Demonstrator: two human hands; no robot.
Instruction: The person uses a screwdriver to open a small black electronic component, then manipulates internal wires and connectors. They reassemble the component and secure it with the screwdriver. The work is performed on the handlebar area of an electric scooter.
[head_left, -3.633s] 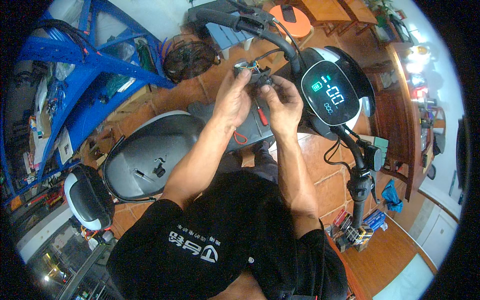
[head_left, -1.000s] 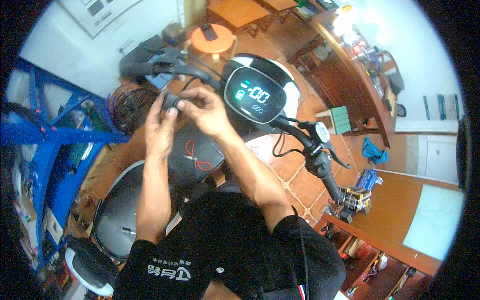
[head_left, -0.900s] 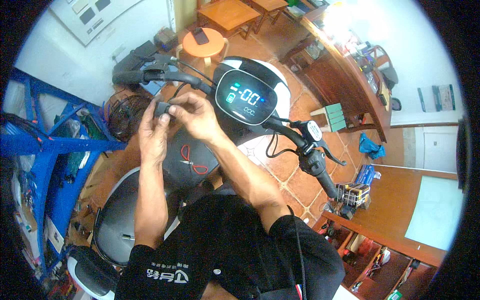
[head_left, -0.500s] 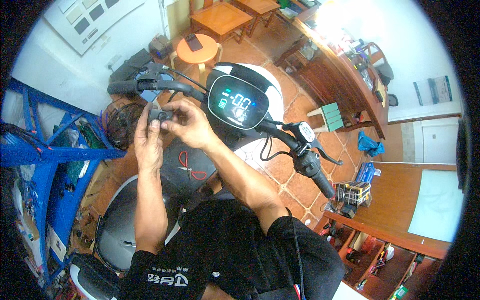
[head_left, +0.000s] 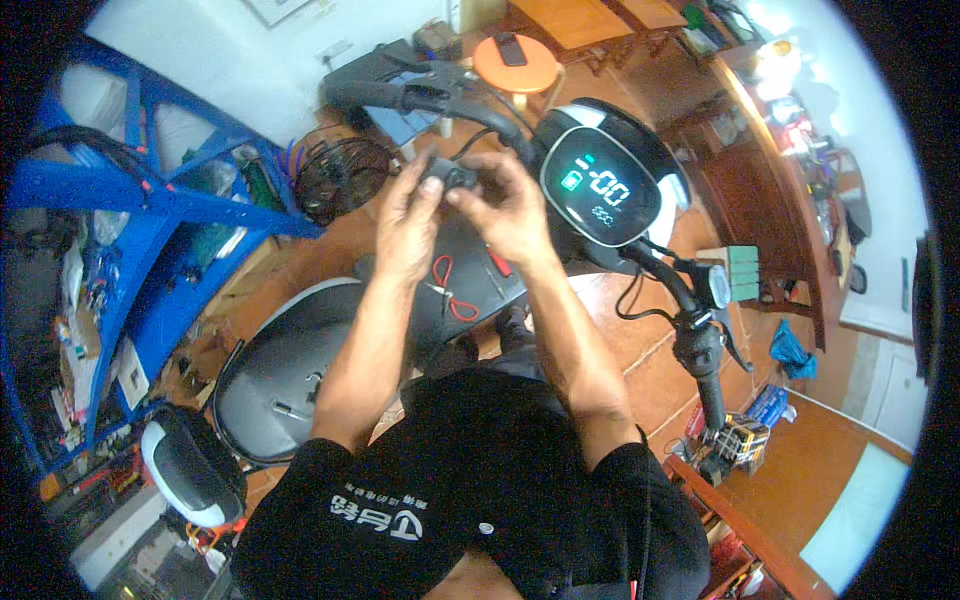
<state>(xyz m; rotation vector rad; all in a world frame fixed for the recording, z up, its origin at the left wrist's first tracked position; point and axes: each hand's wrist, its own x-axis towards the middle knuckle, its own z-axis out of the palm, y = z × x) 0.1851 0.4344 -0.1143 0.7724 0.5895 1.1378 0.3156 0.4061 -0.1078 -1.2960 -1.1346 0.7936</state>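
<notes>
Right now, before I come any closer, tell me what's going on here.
A person pinches a small dark part between the left hand and the right hand, to the left of the lit display. Fingers hide some of it. Red-handled scissors lie on the footboard, and small loose pieces rest on the seat.

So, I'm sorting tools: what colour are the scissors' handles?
Red; the scissors' handles show best in the head view.
</notes>
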